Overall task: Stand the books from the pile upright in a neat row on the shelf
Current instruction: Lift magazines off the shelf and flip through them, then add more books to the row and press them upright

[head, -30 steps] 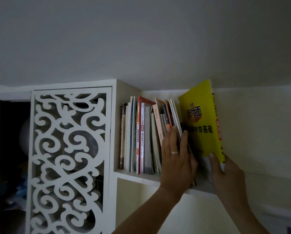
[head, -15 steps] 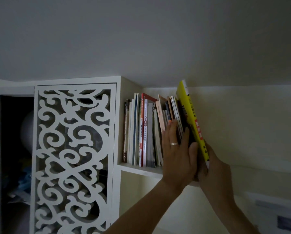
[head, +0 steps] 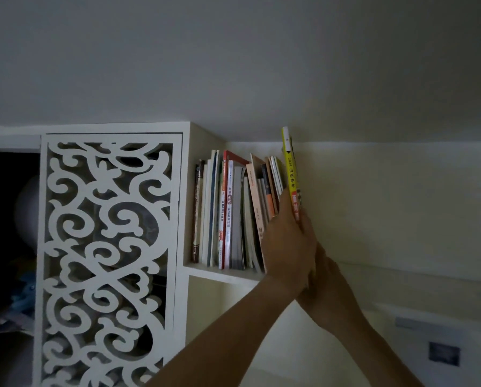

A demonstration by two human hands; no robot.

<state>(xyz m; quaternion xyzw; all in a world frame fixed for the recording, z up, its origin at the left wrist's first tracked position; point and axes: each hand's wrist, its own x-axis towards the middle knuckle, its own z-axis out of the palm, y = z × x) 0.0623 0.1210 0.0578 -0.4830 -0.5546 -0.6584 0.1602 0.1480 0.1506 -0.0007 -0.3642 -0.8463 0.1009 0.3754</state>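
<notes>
A yellow book (head: 290,174) stands nearly upright at the right end of the row of books (head: 233,213) on the white shelf (head: 219,275). My left hand (head: 285,244) lies flat with straight fingers against the leaning books, just left of the yellow spine. My right hand (head: 324,272) holds the lower part of the yellow book from its right side and is mostly hidden behind my left hand. The nearest books in the row lean to the left. No pile of books is in view.
A white cabinet door with scroll fretwork (head: 108,247) stands left of the shelf. A dark open compartment (head: 7,219) lies further left. The ceiling sits close above the book tops. Bare cream wall (head: 401,205) extends right of the yellow book.
The yellow book has turned from showing its cover to spine-out and moved left against the row. My right hand followed it and now sits behind my left hand.
</notes>
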